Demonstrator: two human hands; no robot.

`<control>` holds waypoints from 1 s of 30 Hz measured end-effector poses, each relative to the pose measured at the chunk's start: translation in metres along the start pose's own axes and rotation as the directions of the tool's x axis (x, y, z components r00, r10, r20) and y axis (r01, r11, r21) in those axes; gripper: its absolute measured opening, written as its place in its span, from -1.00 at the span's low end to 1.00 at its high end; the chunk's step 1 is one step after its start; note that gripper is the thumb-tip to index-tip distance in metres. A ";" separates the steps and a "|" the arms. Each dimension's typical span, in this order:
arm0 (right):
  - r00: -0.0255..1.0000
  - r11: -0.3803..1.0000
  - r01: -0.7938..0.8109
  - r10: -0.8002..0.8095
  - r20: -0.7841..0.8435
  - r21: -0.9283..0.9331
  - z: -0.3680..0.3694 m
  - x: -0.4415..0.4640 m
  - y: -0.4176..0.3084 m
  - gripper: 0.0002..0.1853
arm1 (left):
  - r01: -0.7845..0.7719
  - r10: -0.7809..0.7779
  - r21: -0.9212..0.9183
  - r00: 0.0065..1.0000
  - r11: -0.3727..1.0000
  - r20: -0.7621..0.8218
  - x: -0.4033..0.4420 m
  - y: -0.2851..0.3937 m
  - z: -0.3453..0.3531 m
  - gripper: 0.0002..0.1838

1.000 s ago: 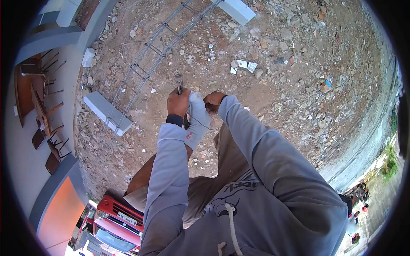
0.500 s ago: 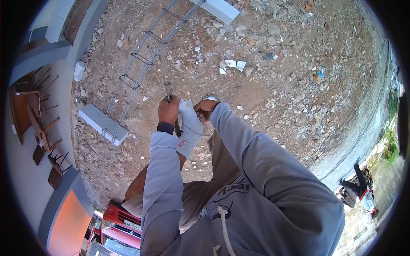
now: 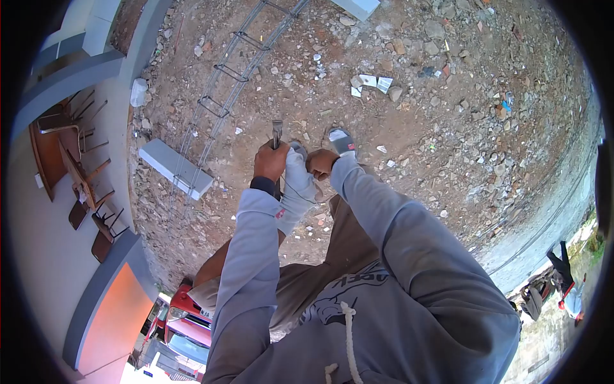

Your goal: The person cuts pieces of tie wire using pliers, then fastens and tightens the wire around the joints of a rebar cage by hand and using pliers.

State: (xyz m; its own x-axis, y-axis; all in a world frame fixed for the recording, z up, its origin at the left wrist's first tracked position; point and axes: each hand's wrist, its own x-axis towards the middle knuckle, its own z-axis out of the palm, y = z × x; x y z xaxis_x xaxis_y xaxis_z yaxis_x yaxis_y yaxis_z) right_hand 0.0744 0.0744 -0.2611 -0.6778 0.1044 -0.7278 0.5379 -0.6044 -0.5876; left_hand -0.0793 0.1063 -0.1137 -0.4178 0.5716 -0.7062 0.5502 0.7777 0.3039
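Observation:
My left hand (image 3: 270,161) is closed round the handle of a hammer-like metal tool (image 3: 277,132), whose head points away from me. Between my hands lies a white, bag-like cloth piece (image 3: 298,195) with a small red mark near its lower left. My right hand (image 3: 322,164) has its fingers curled at the upper right edge of the cloth piece; what they pinch is hidden. Just beyond my right hand, a grey shoe (image 3: 342,139) shows on the ground.
Rubble (image 3: 435,134) covers the ground. A long steel rebar frame (image 3: 220,96) runs at upper left, over a pale block (image 3: 176,169). Another block (image 3: 359,6) sits at the top. Chairs (image 3: 80,214) stand at left, a red car (image 3: 185,307) lower left, a person (image 3: 571,297) far right.
The camera view has shifted a little. More of the shoe shows beyond my right hand. Both hands keep their places at the cloth piece, and the tool stays in my left hand.

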 end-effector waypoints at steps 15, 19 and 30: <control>0.878 0.666 -0.478 0.387 0.283 0.573 0.011 -0.034 0.021 -0.71 | -0.022 0.023 -0.061 0.999 0.998 0.023 -0.009 -0.012 0.021 -0.62; 0.890 0.756 -0.450 0.336 0.308 0.475 0.006 -0.026 -0.002 -0.74 | -0.008 0.006 -0.040 0.999 0.999 -0.040 -0.005 -0.016 0.013 -0.62; 0.918 0.847 -0.394 0.380 0.112 0.358 0.004 -0.026 -0.002 -0.83 | 0.049 -0.044 -0.098 0.998 0.994 0.046 -0.014 -0.016 0.012 -0.61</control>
State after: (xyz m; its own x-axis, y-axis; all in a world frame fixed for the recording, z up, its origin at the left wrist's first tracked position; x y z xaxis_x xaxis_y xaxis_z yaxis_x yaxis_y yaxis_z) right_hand 0.0887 0.0696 -0.2398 -0.4742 -0.2221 -0.8520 0.5431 -0.8354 -0.0845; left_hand -0.0739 0.0831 -0.1162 -0.4084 0.5239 -0.7475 0.4561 0.8265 0.3300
